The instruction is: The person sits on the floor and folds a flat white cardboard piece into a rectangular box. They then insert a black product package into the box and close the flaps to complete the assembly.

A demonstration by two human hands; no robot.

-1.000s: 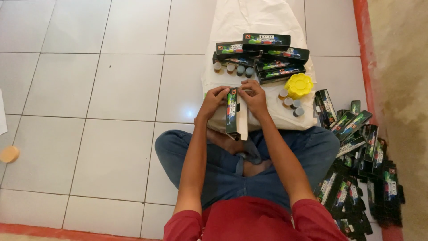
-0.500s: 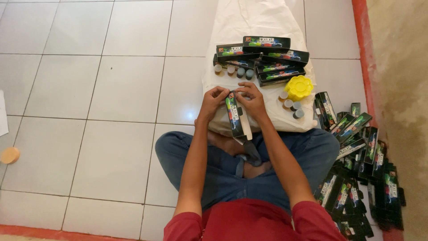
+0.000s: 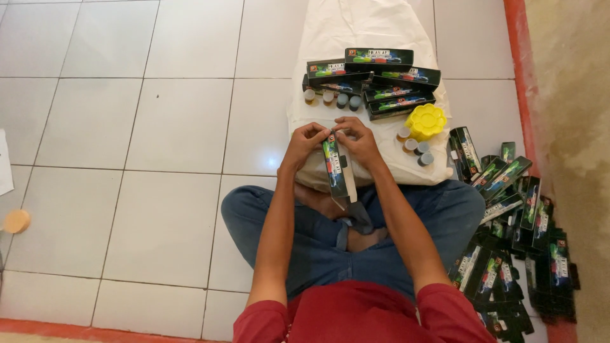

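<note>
While both hands work at its upper end, a long dark carton (image 3: 335, 170) stands nearly upright over the lap of a person seated cross-legged on a white tile floor (image 3: 127, 127). The left hand (image 3: 306, 141) and the right hand (image 3: 357, 138) each close narrowly on the carton's top, fingertips pinched at the end flaps; a pale inner panel shows along the carton's right side, and its lower end looks open. The step in hand appears to be forming or closing the carton's top end, and the next move likely calls for tucking that flap flush while the other hand steadies the body. Just beyond the hands, a white cloth (image 3: 356, 32) carries a stack of like cartons (image 3: 375, 79), a row of small capped pots (image 3: 332, 98), a yellow flower-shaped palette (image 3: 426, 121) and three more pots (image 3: 414, 147) beside it. A loose heap of dark cartons (image 3: 515, 228) lies to the person's right, against a red border (image 3: 521, 57). A small tan lid (image 3: 16, 221) sits well apart at the left edge.
</note>
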